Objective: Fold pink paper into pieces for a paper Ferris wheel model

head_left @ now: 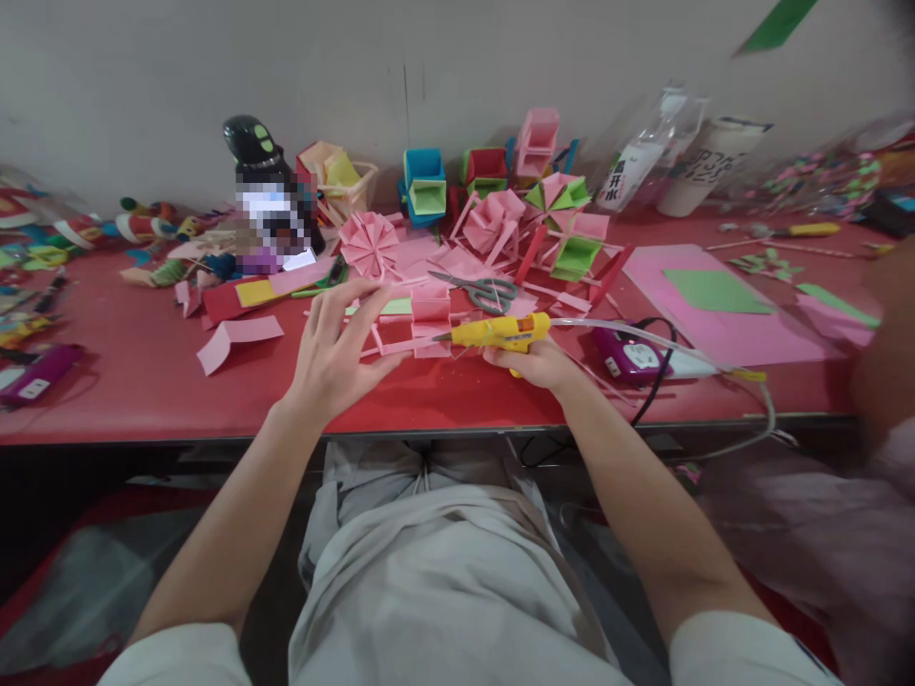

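My right hand (533,364) grips a yellow hot glue gun (504,332), its nozzle pointing left. The nozzle tip lies against a pink paper model (431,310) made of a folded boxy part and thin strips. Fingers of my left hand (343,348) close around the left side of this model, thumb below and fingertips above. Grey-handled scissors (490,293) lie just behind the glue gun. A pink pleated paper disc (370,244) rests beyond my left fingertips. Close to my left hand is a folded pink paper strip (239,341).
Small paper chairs (427,186) and pink wheel shapes stand along the wall. A purple device (625,353) with a cable sits right of the glue gun, near pink and green paper sheets (719,291). A bottle (636,157) and a cup (704,167) stand behind. Another person is at the right edge.
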Demonstrator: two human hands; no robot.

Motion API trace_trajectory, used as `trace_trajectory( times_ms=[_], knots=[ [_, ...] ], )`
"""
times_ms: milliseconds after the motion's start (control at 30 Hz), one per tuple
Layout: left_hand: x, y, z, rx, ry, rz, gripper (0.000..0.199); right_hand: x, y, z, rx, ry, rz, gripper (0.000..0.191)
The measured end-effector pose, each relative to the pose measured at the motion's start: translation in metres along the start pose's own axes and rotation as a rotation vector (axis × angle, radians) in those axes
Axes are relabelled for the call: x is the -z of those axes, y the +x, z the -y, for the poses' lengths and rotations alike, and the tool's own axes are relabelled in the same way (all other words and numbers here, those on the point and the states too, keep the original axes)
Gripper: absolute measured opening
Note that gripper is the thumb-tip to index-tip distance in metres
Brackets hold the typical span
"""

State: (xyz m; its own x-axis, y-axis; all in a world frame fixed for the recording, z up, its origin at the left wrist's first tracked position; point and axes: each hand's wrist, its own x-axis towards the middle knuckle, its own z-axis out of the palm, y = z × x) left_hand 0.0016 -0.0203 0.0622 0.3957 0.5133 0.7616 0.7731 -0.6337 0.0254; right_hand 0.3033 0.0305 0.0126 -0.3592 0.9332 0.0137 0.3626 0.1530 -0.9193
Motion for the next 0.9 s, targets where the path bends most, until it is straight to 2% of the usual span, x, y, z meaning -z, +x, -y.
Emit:
trace_trajectory(
  times_ms=[333, 567, 633, 800, 900],
  knots=[
    [0.0, 0.0, 0.001, 0.026, -0.009, -0.005, 0.077, -0.001, -0.003, 0.012, 0.004, 0.032, -0.019, 0.023],
    [-0.005, -0.004, 0.0, 0.126, -0.075, -0.033, 0.078, -0.001, -0.004, 0.014, 0.005, 0.039, -0.034, 0.031],
    [-0.005, -0.004, 0.001, 0.159, -0.087, -0.065, 0.077, 0.001, -0.005, 0.012, 0.005, 0.034, -0.045, 0.031],
    [-0.002, -0.01, 0.007, 0.292, -0.102, -0.229, 0.073, 0.002, -0.005, 0.01, -0.024, 0.008, -0.115, 0.032],
    [-0.005, -0.022, 0.012, 0.396, -0.169, -0.295, 0.075, 0.001, -0.001, 0.014, -0.028, 0.093, -0.278, 0.039]
  ],
)
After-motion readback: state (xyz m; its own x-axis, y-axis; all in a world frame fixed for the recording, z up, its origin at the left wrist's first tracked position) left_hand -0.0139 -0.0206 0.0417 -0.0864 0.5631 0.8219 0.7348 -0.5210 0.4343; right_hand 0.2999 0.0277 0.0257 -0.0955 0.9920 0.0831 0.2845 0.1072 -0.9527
